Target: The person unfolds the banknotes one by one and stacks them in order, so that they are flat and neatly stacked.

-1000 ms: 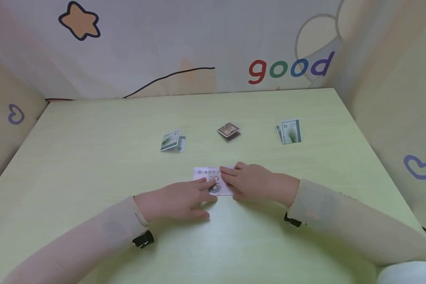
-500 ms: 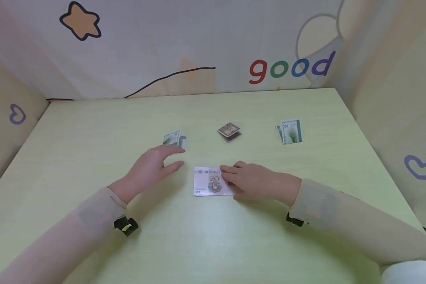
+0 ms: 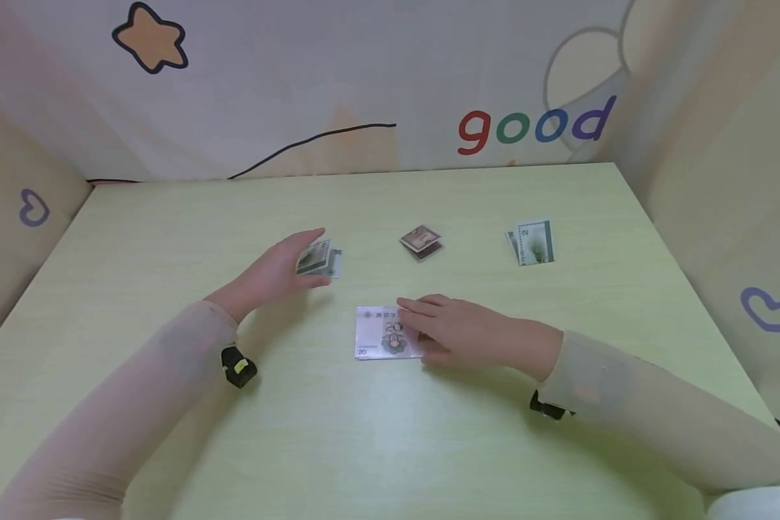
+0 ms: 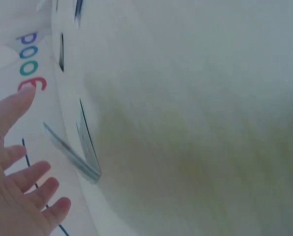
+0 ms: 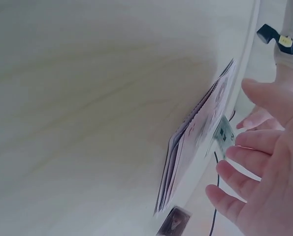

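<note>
My left hand reaches around the folded green banknote at the left of the back row, thumb and fingers spread on either side of it. In the left wrist view this banknote stands like a half-open V beyond the spread fingers. My right hand, fingers extended, hovers over the right end of a pinkish-purple 20 banknote. The right wrist view shows that banknote as several folded layers, with the fingers apart from it.
A folded brown banknote lies at the middle of the back row, and another folded green banknote at its right. All lie on a pale green-yellow table. A printed cloth wall borders the table's far edge.
My left hand has left the 20 banknote and moved back and left to the left green banknote, now around it. The right hand has lifted slightly.
</note>
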`<action>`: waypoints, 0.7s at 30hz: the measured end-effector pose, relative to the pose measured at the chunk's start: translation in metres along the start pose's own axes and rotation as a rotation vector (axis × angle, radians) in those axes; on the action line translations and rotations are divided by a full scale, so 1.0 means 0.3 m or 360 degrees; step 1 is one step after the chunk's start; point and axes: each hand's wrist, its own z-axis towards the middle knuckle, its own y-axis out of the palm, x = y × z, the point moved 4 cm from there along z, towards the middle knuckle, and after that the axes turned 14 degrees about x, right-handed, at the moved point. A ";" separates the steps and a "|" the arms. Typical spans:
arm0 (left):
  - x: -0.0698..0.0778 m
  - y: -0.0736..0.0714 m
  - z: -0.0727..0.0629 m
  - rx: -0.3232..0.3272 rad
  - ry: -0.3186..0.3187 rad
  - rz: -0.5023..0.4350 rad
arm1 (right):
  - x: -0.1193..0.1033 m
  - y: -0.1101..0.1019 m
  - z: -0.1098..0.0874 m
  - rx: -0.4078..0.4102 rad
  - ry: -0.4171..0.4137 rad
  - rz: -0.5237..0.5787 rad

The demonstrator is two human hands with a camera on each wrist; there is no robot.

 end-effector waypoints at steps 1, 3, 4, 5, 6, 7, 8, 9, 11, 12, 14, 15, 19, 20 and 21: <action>-0.006 0.002 0.010 -0.0027 -0.0021 0.0014 | 0.000 -0.001 -0.003 0.0002 0.0004 0.0006; -0.019 0.006 0.026 -0.0072 -0.0066 0.0020 | 0.001 -0.002 -0.008 -0.0004 0.0012 0.0012; -0.025 0.008 0.032 -0.0093 -0.0091 0.0013 | 0.001 -0.003 -0.010 -0.0007 0.0014 0.0017; -0.028 0.009 0.036 -0.0108 -0.0110 0.0007 | 0.000 -0.004 -0.012 -0.0007 0.0019 0.0026; -0.032 0.010 0.041 -0.0122 -0.0128 0.0000 | 0.000 -0.005 -0.015 -0.0010 0.0023 0.0027; -0.037 0.011 0.044 -0.0131 -0.0139 -0.0003 | 0.000 -0.005 -0.017 -0.0011 0.0026 0.0025; -0.040 0.012 0.047 -0.0136 -0.0143 -0.0013 | 0.000 -0.006 -0.019 -0.0009 0.0030 0.0029; -0.043 0.013 0.050 -0.0140 -0.0144 -0.0024 | 0.000 -0.008 -0.022 -0.0005 0.0033 0.0034; -0.047 0.016 0.056 -0.0141 -0.0133 -0.0048 | 0.001 -0.010 -0.027 0.0003 0.0039 0.0048; -0.049 0.016 0.058 -0.0138 -0.0127 -0.0054 | 0.002 -0.011 -0.030 0.0006 0.0039 0.0049; -0.051 0.018 0.062 -0.0122 -0.0123 -0.0075 | 0.003 -0.014 -0.035 0.0020 0.0032 0.0059; -0.052 0.019 0.064 -0.0115 -0.0122 -0.0082 | 0.004 -0.014 -0.037 0.0026 0.0028 0.0060; -0.051 0.021 0.066 -0.0077 -0.0138 -0.0107 | 0.006 -0.018 -0.041 0.0049 0.0016 0.0066; -0.050 0.021 0.067 -0.0080 -0.0133 -0.0110 | 0.006 -0.019 -0.042 0.0052 0.0015 0.0068; -0.049 0.023 0.067 -0.0081 -0.0126 -0.0112 | 0.007 -0.021 -0.042 0.0054 0.0017 0.0072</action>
